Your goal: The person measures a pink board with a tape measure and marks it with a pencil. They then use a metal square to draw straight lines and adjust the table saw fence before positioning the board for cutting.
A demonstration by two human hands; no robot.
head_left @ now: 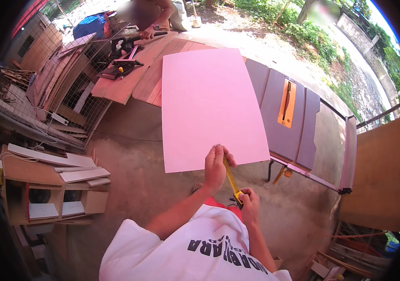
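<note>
A large pale, pinkish-white panel lies flat in front of me, its near edge reaching out toward my body. Right at that near edge is my left hand, fingers closed on the yellow tape measure blade; the blade's tip is hidden by the fingers. Lower and to the right, my right hand is wrapped around the tape measure case, close to my waist. A short length of blade runs slanting between the two hands.
Right of the panel stands a table saw with an orange insert around its blade. A miter saw rests on the boards at upper left, a person's hand beside it. A wooden cabinet with offcuts stands left.
</note>
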